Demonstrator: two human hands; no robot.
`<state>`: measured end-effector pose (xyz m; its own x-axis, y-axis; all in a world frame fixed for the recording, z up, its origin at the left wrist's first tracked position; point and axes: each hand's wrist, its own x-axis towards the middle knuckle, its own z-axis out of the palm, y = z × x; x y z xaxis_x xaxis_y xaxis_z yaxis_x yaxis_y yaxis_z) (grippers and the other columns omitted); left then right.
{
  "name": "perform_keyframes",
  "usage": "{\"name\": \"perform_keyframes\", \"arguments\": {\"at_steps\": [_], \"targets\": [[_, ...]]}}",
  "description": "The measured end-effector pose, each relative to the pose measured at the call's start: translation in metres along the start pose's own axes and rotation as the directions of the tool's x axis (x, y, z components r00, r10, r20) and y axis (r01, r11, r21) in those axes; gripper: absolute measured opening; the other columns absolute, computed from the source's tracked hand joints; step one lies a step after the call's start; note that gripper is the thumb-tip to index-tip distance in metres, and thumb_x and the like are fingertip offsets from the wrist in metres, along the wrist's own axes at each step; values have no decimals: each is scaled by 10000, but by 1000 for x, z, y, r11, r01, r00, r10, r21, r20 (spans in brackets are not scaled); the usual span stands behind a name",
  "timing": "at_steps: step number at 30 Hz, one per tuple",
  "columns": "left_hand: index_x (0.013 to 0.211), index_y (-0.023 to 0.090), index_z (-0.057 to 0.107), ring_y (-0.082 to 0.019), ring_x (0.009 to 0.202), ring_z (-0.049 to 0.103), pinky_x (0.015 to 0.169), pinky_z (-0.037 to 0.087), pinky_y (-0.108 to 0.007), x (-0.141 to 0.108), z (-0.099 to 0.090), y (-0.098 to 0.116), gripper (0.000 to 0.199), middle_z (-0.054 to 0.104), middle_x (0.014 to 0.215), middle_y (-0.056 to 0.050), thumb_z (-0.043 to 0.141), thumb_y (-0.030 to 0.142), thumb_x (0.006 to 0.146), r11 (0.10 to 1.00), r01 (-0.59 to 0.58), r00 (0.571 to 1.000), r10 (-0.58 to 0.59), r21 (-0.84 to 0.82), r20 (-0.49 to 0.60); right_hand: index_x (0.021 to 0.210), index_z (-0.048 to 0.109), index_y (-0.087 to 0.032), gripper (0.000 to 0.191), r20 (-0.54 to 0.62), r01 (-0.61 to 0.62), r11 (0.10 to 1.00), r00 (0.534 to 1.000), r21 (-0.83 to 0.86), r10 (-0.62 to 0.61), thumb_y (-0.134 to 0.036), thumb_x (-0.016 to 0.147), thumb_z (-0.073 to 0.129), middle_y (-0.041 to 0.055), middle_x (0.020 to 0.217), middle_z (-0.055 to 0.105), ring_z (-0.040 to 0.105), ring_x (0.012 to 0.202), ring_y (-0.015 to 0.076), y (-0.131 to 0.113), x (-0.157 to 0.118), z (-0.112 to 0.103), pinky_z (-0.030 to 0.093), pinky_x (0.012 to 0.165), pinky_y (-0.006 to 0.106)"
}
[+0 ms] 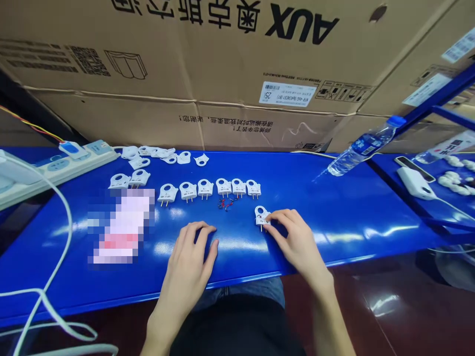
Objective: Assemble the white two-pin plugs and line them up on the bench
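Observation:
Between the thumb and fingers of my right hand (291, 235) is a white plug (261, 216) with a ring-shaped top and metal prongs pointing toward me, at the table surface. My left hand (193, 252) rests over the blue table (237, 252), fingers apart and holding nothing. Beyond it lie small red and black wire pieces (225, 203). A row of similar white plugs (205, 188) runs across the table behind both hands. Farther back left is a group of loose white ring-topped covers (158, 152).
A pixelated pinkish object (124, 222) lies at left, near a white power strip (59, 165) and its cable (61, 262). At right stand a water bottle (361, 146) and a white charger-like block (415, 183). A large cardboard box (222, 64) walls off the back.

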<state>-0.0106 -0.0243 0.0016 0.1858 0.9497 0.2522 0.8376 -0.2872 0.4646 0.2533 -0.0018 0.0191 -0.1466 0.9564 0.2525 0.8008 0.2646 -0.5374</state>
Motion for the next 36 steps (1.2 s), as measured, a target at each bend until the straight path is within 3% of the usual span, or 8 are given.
{"name": "perform_keyframes", "arguments": {"at_steps": [7,14,21,24,27,30,36], "targets": [[1235,238,572,-286,1222,584,948,548,-445,-1,1,0,249,605,1258,-107,443,353,1057,1000,2,1000,-2,-2,-5,1080,711,-236,218,37,-29,933,998,-359,45,-359,1060,532,69,1079,720,654,1016,245,18,33,-12,497,752,332],[1241,233,569,-289,1228,584,985,541,-472,-1,-2,1,249,612,1256,-120,427,329,1061,1000,-6,1000,7,-8,9,1091,687,-230,144,150,18,846,986,-532,73,-319,1047,583,71,1027,707,654,950,245,17,67,-18,388,620,299],[1236,239,571,-289,1233,586,979,549,-463,-2,-1,0,245,613,1258,-108,435,331,1054,1000,-7,1000,7,-9,1,1182,666,-214,195,118,54,830,993,-555,15,-292,1057,540,100,1058,704,643,950,263,19,76,-13,393,619,315],[1233,245,573,-282,1225,587,976,547,-450,-2,-2,0,242,610,1256,-103,437,333,1054,1000,-7,1000,7,-7,7,1311,631,-186,292,103,101,837,993,-538,-54,-281,1061,513,129,1147,695,617,1021,292,13,74,-9,457,732,347],[1234,240,567,-282,1232,580,980,541,-451,-2,-2,1,238,604,1261,-105,439,330,1055,1000,-7,1000,7,-7,5,1409,591,-172,370,162,201,843,977,-499,-136,-256,1056,517,148,1286,656,578,1100,321,5,71,-3,477,845,407],[1237,239,565,-285,1234,580,978,540,-456,-1,-1,1,239,605,1262,-107,443,334,1055,1000,-7,1000,7,-8,-1,1345,637,-172,323,210,249,853,963,-458,-168,-256,1046,547,152,1306,640,558,1125,332,-2,67,3,481,862,428],[1251,239,554,-289,1240,571,1006,529,-480,-1,-1,1,241,599,1268,-110,442,331,1058,1000,-2,1000,2,-6,1,1209,655,-189,222,233,253,923,954,-288,-189,-313,1047,570,123,1158,671,584,1094,311,-15,48,5,511,924,457]]}}
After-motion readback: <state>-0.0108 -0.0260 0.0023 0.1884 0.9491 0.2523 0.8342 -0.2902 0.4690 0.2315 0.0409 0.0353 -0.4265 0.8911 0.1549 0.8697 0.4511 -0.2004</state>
